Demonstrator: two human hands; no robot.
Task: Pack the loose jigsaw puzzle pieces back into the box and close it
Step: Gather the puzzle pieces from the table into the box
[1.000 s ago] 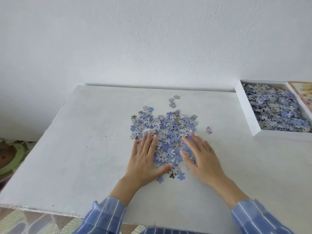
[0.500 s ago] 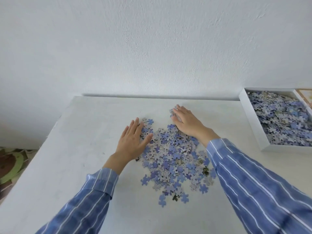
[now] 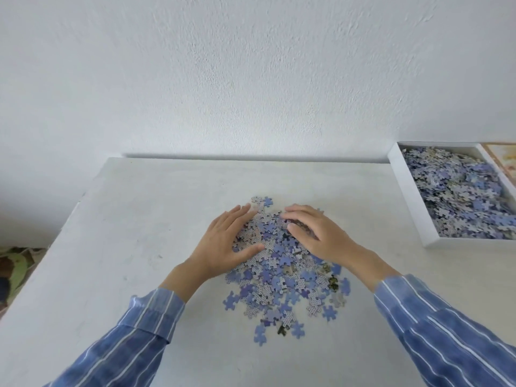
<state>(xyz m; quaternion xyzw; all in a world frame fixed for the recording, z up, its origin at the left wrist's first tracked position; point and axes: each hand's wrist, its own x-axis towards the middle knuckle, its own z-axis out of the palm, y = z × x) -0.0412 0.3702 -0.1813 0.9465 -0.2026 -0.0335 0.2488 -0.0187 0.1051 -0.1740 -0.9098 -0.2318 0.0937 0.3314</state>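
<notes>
Puzzle pieces (image 3: 282,275) heaped on white table (image 3: 139,219) by white wall (image 3: 251,79), both hands flat and unclenched atop them

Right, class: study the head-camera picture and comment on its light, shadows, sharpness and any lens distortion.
Head view: soft, even daylight with no glare; only a thin dark shadow line where the table meets the wall; wide-angle bending splays the table edges and the box; the sleeves near the bottom look slightly soft; the puzzle pieces and both hands stay fairly sharp.
</notes>
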